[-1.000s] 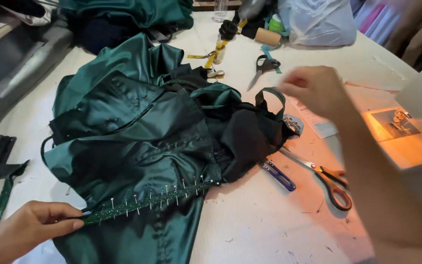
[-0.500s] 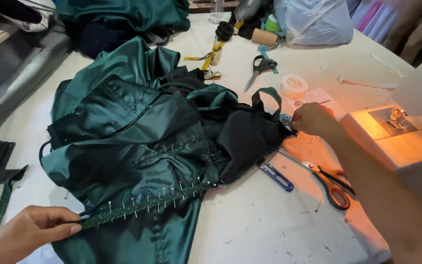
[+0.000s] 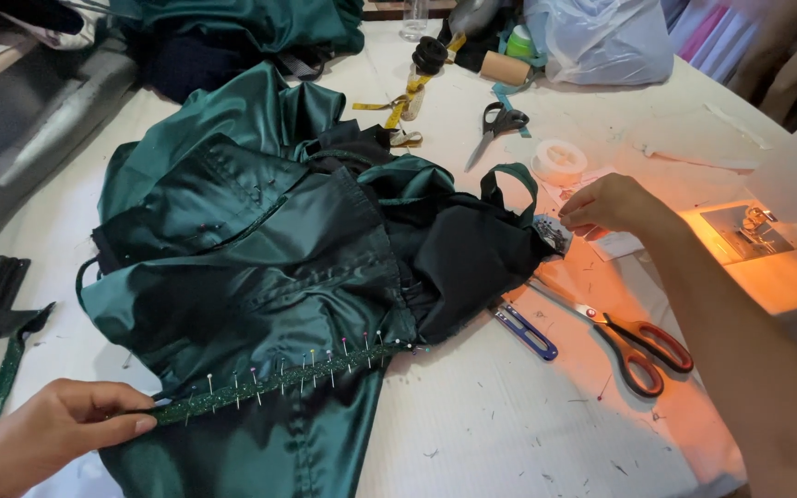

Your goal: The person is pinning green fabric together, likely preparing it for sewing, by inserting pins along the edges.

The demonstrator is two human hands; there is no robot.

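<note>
A dark green satin garment (image 3: 260, 267) with black lining lies spread on the white table (image 3: 509, 424). A glittery green trim strip (image 3: 269, 383) is fastened across its lower part by several pins. My left hand (image 3: 48, 433) pinches the left end of that strip at the bottom left. My right hand (image 3: 612, 205) reaches to the garment's right edge, fingertips closed at a small pin holder (image 3: 551, 232); whether it grips a pin I cannot tell.
Orange-handled scissors (image 3: 634, 343) and blue thread snips (image 3: 526, 332) lie right of the garment. Black scissors (image 3: 498, 124), a yellow tape measure (image 3: 408, 97), a white tape roll (image 3: 558, 161), a plastic bag (image 3: 601, 37). A lit sewing machine (image 3: 767, 235) stands at the right edge.
My right hand came down from the air to the pin holder at the garment's right edge. My left hand stays on the trim strip.
</note>
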